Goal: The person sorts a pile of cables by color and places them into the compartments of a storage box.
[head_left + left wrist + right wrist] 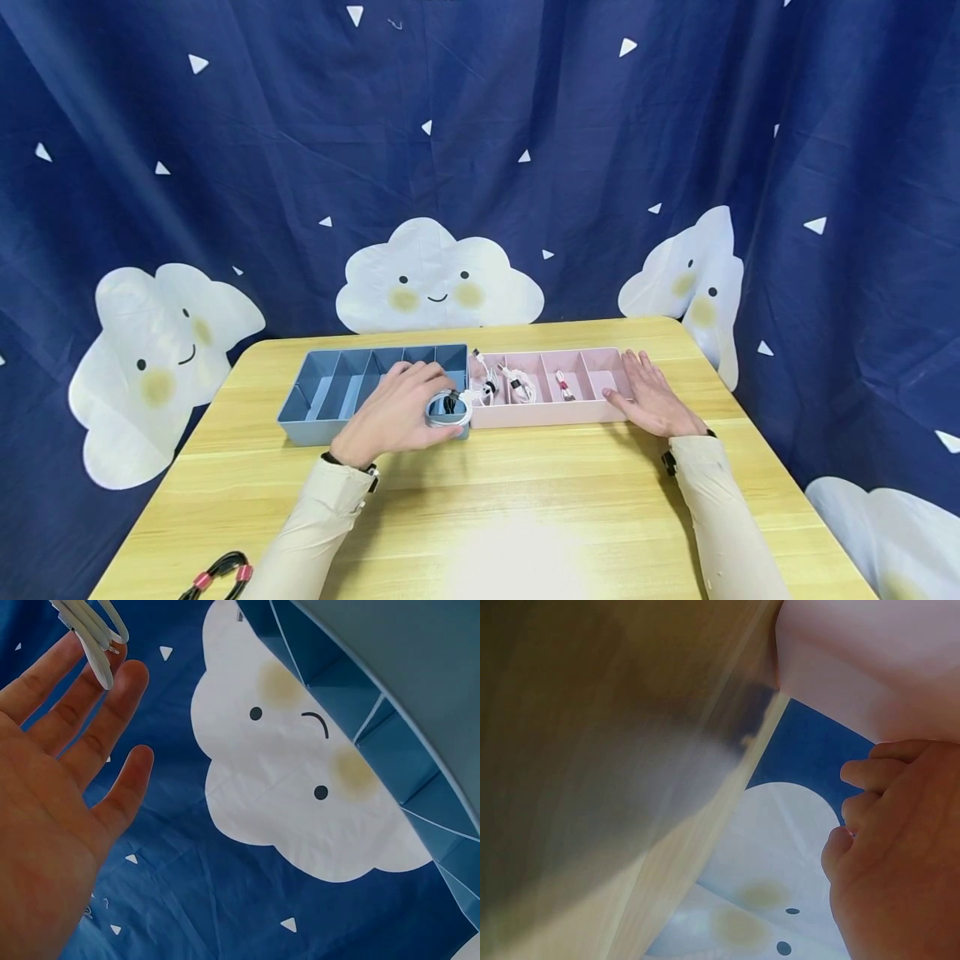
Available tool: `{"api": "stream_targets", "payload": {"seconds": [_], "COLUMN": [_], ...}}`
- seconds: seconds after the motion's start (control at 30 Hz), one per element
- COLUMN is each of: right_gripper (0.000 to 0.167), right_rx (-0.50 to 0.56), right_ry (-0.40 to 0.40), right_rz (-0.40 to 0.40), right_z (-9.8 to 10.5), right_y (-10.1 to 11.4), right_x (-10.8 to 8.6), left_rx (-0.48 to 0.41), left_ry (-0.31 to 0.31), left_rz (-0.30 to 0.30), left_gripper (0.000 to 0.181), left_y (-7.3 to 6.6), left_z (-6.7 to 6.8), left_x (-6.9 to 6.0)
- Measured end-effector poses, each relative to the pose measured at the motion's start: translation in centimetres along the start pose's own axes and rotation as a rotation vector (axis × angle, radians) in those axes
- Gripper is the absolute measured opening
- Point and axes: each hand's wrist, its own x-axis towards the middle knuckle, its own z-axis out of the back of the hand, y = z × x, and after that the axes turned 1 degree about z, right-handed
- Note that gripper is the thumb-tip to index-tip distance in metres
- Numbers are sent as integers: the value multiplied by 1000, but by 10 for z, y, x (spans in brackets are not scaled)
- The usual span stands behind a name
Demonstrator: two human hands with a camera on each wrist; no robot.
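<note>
My left hand (397, 412) pinches a coiled white cable (467, 415) with a black tie, above the blue divided box (318, 433) near its right end. In the left wrist view, the coil (91, 637) shows at the fingertips; the thumb is out of sight. Against the blue box's right end stands a pink divided box (540, 416). My right hand (652, 398) rests on the pink box's right end, fingers along the end wall and thumb at the front rim. White cables (519, 385) and a small red-tied cable (564, 386) lie in the pink compartments.
On the table's near left lies a coiled black cable (225, 565) with red ties, cut off by the frame. The wooden table (600, 500) runs back to a dark blue curtain (480, 167) with clouds. A bright glare falls on the table's near middle.
</note>
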Motion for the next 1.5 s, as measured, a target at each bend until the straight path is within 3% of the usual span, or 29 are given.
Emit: {"api": "stream_targets", "payload": {"seconds": [0.53, 0.87, 1.23, 1.5], "right_gripper": [92, 92, 91, 91], "right_rx": [3, -8, -44, -48], "right_ry": [-3, -6, -19, -17], "right_rz": [3, 4, 5, 8], "right_z": [-1, -1, 1, -2], "right_y": [0, 0, 1, -1], "right_x": [1, 1, 1, 2], "left_rx": [17, 15, 10, 12], "left_ry": [-12, 38, 51, 63], "left_rz": [-57, -52, -78, -64], "left_gripper": [57, 61, 60, 57], "left_y": [-7, -11, -14, -17], "left_z": [2, 1, -5, -4], "left_x": [18, 28, 36, 40]}}
